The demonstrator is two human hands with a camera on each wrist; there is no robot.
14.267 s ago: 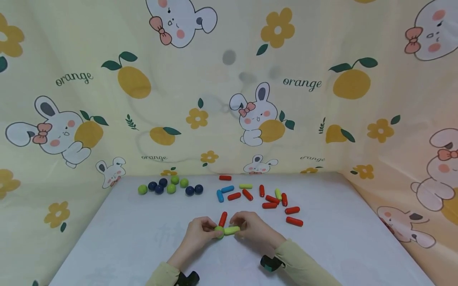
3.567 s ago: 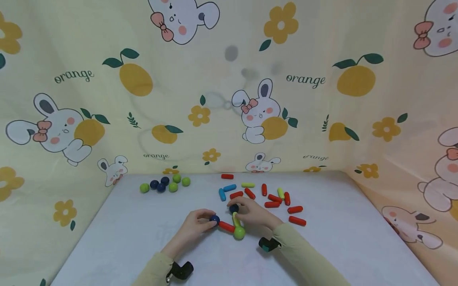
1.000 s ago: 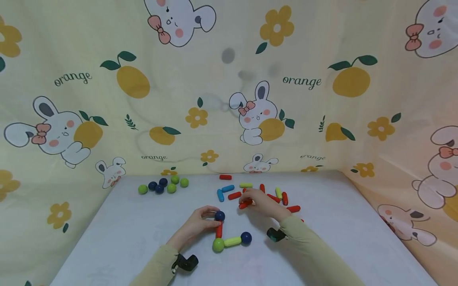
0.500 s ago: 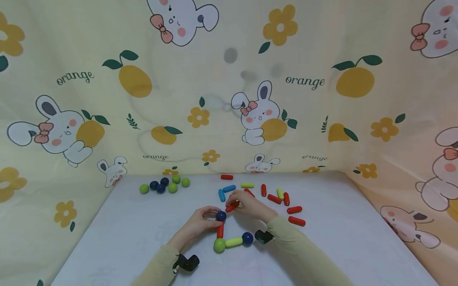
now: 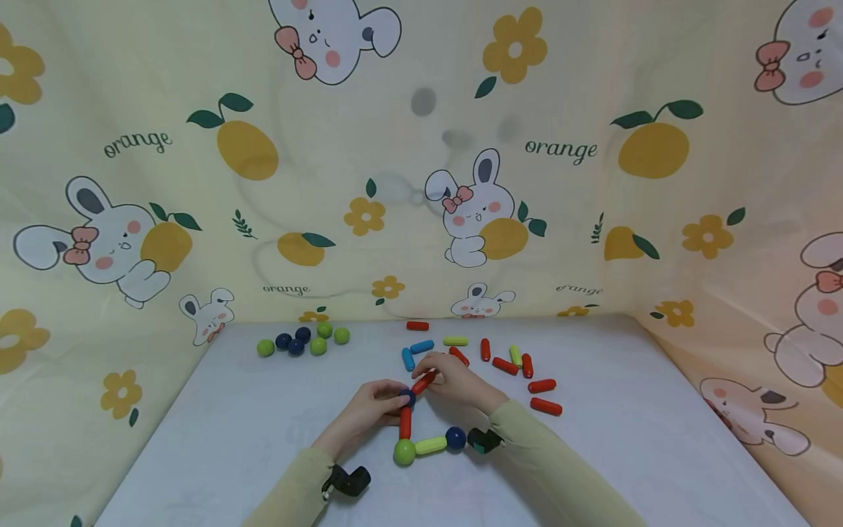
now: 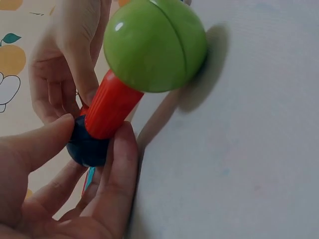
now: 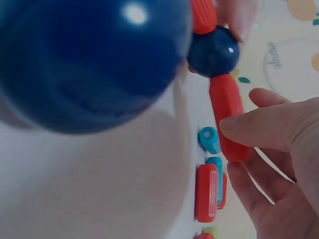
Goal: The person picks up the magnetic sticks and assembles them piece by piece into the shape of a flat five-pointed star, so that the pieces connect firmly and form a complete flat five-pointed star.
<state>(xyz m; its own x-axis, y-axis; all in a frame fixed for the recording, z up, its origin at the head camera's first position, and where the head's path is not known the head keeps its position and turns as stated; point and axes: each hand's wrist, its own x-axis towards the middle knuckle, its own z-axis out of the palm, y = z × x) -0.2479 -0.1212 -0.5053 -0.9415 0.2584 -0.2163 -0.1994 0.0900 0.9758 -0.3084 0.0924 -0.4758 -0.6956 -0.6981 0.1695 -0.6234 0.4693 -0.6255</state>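
Observation:
My left hand (image 5: 361, 414) pinches a dark blue ball (image 6: 89, 147) between thumb and fingers. With thumb and fingers my right hand (image 5: 464, 382) holds a red rod (image 7: 227, 107), whose near end meets that ball. From the same ball a second red rod (image 5: 405, 424) runs toward me to a green ball (image 5: 405, 452). A yellow-green rod (image 5: 431, 446) joins the green ball to another dark blue ball (image 5: 456, 438) on the right. In the right wrist view this other ball looms large and hides part of the table.
Loose green balls (image 5: 265, 348) and dark blue balls (image 5: 296, 348) lie at the back left of the white table (image 5: 263, 417). Behind my right hand are blue rods (image 5: 422, 346), yellow-green rods (image 5: 456, 341) and several red rods (image 5: 546, 407). A patterned cloth (image 5: 395, 146) hangs behind.
My right hand has brought the red rod leftward from the loose rods to the ball in my left hand. Over the longer span, two dark blue balls joined the rods on the green ball.

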